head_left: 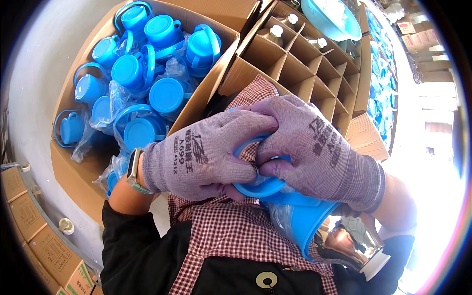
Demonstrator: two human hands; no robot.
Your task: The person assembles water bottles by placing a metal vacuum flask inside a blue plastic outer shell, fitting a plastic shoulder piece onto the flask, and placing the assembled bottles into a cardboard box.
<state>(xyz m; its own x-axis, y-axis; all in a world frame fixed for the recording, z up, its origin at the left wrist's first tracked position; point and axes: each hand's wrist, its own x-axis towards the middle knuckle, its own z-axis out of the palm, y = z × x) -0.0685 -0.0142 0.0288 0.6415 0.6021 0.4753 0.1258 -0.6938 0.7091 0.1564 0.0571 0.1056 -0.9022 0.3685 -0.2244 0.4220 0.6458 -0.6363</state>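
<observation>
- Left hand: gloved in grey-purple, fingers curled and closed on the left side of the blue loop handle.
- Right hand: gloved alike, thumb and fingers closed on the right side of the same handle; the fingertips of both hands meet, or nearly meet, inside the loop.
- Workpiece: blue plastic housing, held in front of the checked apron, clear of both cartons. Clear film lies against its side.
- Mirror-finish bottle: projects from the housing's open rim; a white cap closes the outer end.
- Governing relation: the housing lies below the hands, toward the right forearm. Its long axis slopes from the handle down to the right, cap end lowest. The right hand is nearer the body of the piece. What supports the cap end cannot be told.
- Open carton: to the far left; blue housings with handles are heaped between its edges, film among them.
- Divided carton: to the right of the open carton; white-capped bottles stand in cells near its far left corner. A light-blue basin sits at the far edge.
</observation>
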